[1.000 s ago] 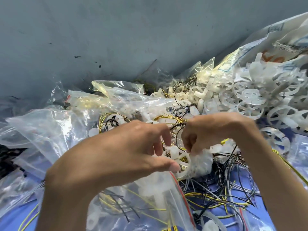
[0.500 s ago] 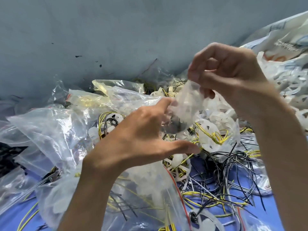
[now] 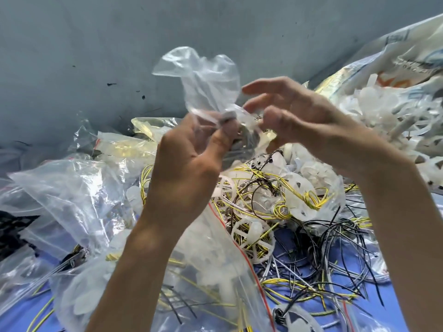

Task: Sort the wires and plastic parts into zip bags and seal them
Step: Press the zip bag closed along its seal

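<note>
Grey wall (image 3: pixel 96 44) behind, left grip (image 3: pixel 187 166) pinching clear bag (image 3: pixel 208 75), right grip (image 3: pixel 302 116) loose-fingered, printed sack (image 3: pixel 407 56) lettering unreadable

left hand (image 3: pixel 191 168) pinches crumpled small clear bag (image 3: pixel 206 77), raised above the pile | right hand (image 3: pixel 302 116) just beside the bag's lower end, fingers spread, loosely bent, blurred | below: yellow and black wires (image 3: pixel 318 267), white plastic wheels (image 3: pixel 251 238), filled zip bags (image 3: pixel 72 188) on blue surface (image 3: pixel 291 236) | grey wall (image 3: pixel 96 44) behind
</note>
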Motion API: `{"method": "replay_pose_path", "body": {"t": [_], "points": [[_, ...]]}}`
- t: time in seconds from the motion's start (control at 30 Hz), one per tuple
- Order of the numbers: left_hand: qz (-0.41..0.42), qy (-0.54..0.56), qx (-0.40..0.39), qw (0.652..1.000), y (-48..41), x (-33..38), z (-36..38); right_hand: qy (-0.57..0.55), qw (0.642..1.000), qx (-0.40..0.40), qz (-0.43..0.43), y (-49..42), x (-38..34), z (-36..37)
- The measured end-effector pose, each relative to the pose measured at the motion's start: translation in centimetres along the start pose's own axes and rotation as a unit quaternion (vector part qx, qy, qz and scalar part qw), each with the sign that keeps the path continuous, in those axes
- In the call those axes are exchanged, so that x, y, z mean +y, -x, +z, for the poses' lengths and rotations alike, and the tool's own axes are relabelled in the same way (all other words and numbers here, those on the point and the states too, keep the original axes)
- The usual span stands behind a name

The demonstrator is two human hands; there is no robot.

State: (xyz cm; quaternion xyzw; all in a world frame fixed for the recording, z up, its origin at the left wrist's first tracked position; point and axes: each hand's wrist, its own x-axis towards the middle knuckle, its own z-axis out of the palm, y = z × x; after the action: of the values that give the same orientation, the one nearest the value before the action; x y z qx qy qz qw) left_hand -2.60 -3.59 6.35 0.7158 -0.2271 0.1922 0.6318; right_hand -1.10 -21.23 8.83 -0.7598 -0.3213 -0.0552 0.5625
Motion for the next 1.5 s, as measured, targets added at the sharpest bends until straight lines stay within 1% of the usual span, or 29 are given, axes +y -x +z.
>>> {"method": "replay_pose_path", "body": {"t": [0.07, 0.1, 0.13, 0.2, 0.33, 0.47, 0.63, 0.8, 0.87, 1.0, 1.03, 1.2, 1.33, 1.5], "points": [[-0.023, 0.051, 0.021, 0.998, -0.1, 0.2, 0.1, 0.002, 0.998, -0.056, 0.018, 0.1, 0.3, 0.4], [-0.034, 0.066, 0.018, 0.997, -0.1, 0.2, 0.1, 0.005, 0.998, -0.068, 0.018, 0.1, 0.4, 0.7], [-0.044, 0.074, 0.008, 0.996, -0.1, 0.3, 0.1, 0.009, 0.998, -0.065, 0.013, 0.0, 0.4, 1.0], [-0.057, 0.077, -0.021, 0.995, 0.0, 0.4, 0.2, 0.018, 0.999, -0.031, -0.004, -0.3, 0.4, 1.3], [-0.071, 0.028, -0.075, 0.994, 0.1, 0.3, 0.1, 0.002, 0.999, 0.013, -0.044, -0.5, 0.4, 1.1], [-0.075, 0.004, -0.121, 0.99, 0.0, -0.4, 0.0, 0.006, 0.998, 0.048, -0.035, -0.5, 0.5, 0.7], [-0.058, -0.023, -0.126, 0.99, 0.1, -0.8, 0.0, 0.005, 0.999, 0.048, -0.018, -0.6, 0.6, 0.9], [-0.064, -0.036, -0.159, 0.985, 0.0, -0.4, -0.4, 0.038, 0.997, 0.07, -0.02, -0.8, 0.7, 1.1], [-0.045, -0.021, -0.144, 0.988, 0.0, 0.0, -0.2, 0.058, 0.996, 0.072, -0.017, -0.8, 0.7, 1.1], [-0.035, 0.039, -0.052, 0.997, -0.1, -0.1, 0.2, 0.085, 0.993, 0.072, -0.031, -0.9, 0.8, 1.4], [-0.029, 0.042, -0.042, 0.998, -0.2, -0.1, 0.1, 0.085, 0.993, 0.074, -0.036, -1.0, 0.7, 1.5], [-0.027, 0.008, -0.043, 0.999, -0.2, -0.6, -0.2, 0.063, 0.992, 0.09, -0.063, -1.1, 0.7, 1.8], [-0.036, 0.04, -0.018, 0.998, -0.2, -0.5, 0.1, 0.051, 0.988, 0.123, -0.081, -1.1, 0.7, 1.9], [-0.025, 0.066, -0.006, 0.997, -0.2, -0.5, 0.3, 0.061, 0.985, 0.131, -0.089, -1.1, 0.6, 1.8]]}}
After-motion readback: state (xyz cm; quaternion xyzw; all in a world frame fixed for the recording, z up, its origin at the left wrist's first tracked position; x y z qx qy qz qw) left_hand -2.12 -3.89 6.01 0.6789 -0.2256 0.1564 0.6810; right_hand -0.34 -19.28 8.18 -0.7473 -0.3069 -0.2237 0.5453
